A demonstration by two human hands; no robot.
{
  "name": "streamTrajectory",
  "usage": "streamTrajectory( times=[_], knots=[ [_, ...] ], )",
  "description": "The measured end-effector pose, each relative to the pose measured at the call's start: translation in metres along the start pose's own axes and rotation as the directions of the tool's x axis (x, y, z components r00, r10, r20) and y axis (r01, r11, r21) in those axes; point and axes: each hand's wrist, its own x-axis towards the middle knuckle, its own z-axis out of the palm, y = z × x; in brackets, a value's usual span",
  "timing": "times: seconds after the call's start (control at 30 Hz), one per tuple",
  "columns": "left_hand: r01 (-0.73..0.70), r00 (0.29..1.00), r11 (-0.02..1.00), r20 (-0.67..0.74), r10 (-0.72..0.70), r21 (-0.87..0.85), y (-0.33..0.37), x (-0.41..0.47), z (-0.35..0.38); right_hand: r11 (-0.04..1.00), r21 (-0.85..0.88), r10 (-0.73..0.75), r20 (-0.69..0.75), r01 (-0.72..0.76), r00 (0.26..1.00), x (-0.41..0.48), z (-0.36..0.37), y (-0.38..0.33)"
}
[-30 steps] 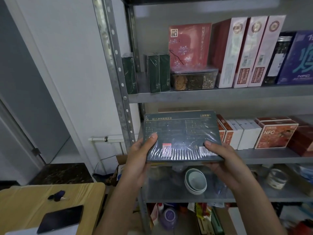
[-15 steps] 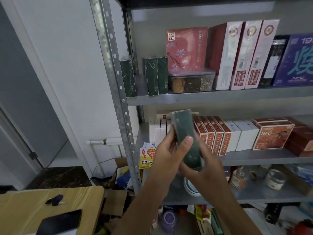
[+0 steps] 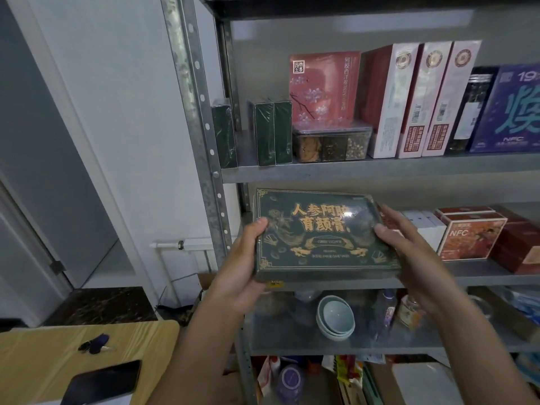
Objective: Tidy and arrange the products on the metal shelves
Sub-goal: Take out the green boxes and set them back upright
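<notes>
Dark green flat rectangular box with gold lettering, shrink-wrapped (image 3: 321,235), is held in the air in front of the grey metal shelves (image 3: 380,168), level with the middle shelf. Its printed face tilts up toward the camera, with the lettering upright and the long axis running left to right. The left hand (image 3: 242,267) grips the left short edge with the thumb on the face. The right hand (image 3: 409,258) holds the right short edge the same way. On the upper shelf, a single upright dark green box (image 3: 225,133) stands by the post. A bare gap separates it from an upright pair of matching green boxes (image 3: 273,133). An orange carton marked NFC (image 3: 470,235) sits on the middle shelf, right of the held box.
</notes>
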Motion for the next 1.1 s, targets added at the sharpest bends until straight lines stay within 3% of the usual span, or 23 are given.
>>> streamTrajectory(
  times=[0.13,0.3,0.37,0.43,0.5,0.57,0.6,0.67,0.7,0.73,0.83,0.93,0.97,1.03,1.1],
  knots=[
    [0.095,0.995,0.981,0.051,-0.087,-0.167,0.009,-0.001,0.007,0.963,0.255,0.023,0.227,-0.082,0.974,0.004,-0.003,-0.012],
    [0.141,0.990,0.973,0.008,-0.142,-0.183,0.014,0.003,0.003,0.974,0.217,0.037,0.160,-0.072,0.986,0.008,0.005,-0.017],
    [0.082,0.994,0.990,-0.060,-0.089,-0.114,0.016,0.008,-0.002,0.980,0.193,0.015,0.119,-0.038,0.993,0.004,0.010,-0.019],
    [-0.112,0.964,0.977,-0.220,0.151,0.181,0.012,0.016,-0.008,0.984,0.174,-0.038,0.056,0.028,0.998,-0.001,0.016,-0.021],
    [-0.340,0.794,0.760,-0.264,0.548,0.554,0.006,0.019,-0.014,0.987,0.106,-0.117,-0.043,0.121,0.992,-0.008,0.021,-0.022],
    [-0.509,0.647,0.446,-0.015,0.762,0.736,-0.001,0.015,-0.016,0.968,-0.048,-0.250,-0.119,0.246,0.961,-0.014,0.027,-0.023],
    [-0.564,0.629,0.291,0.174,0.757,0.773,-0.007,0.016,-0.017,0.948,-0.115,-0.312,-0.136,0.298,0.940,-0.016,0.031,-0.023],
    [-0.595,0.622,-0.034,0.487,0.613,0.803,-0.023,0.022,-0.012,0.924,-0.161,-0.373,-0.162,0.348,0.914,-0.020,0.040,-0.023],
    [-0.585,0.614,-0.162,0.565,0.551,0.794,-0.032,0.025,-0.008,0.923,-0.155,-0.377,-0.172,0.353,0.910,-0.022,0.046,-0.024],
    [-0.569,0.611,-0.212,0.581,0.537,0.794,-0.040,0.029,-0.003,0.924,-0.151,-0.376,-0.176,0.352,0.910,-0.024,0.051,-0.024],
    [-0.569,0.601,-0.031,0.441,0.667,0.822,-0.049,0.032,0.009,0.912,-0.163,-0.398,-0.135,0.375,0.908,-0.033,0.066,-0.025],
    [-0.598,0.485,-0.021,0.383,0.786,0.801,-0.047,0.034,0.006,0.926,-0.096,-0.372,-0.046,0.366,0.927,-0.041,0.071,-0.031],
    [-0.624,0.502,0.037,0.364,0.785,0.780,-0.044,0.033,0.004,0.931,-0.077,-0.359,-0.008,0.357,0.933,-0.043,0.070,-0.034],
    [-0.652,0.649,0.353,0.255,0.716,0.671,-0.037,0.026,0.003,0.930,-0.084,-0.356,0.031,0.358,0.934,-0.043,0.064,-0.039],
    [-0.548,0.804,0.644,0.122,0.583,0.533,-0.029,0.018,0.004,0.917,-0.154,-0.374,-0.016,0.367,0.927,-0.035,0.054,-0.038]
  ],
)
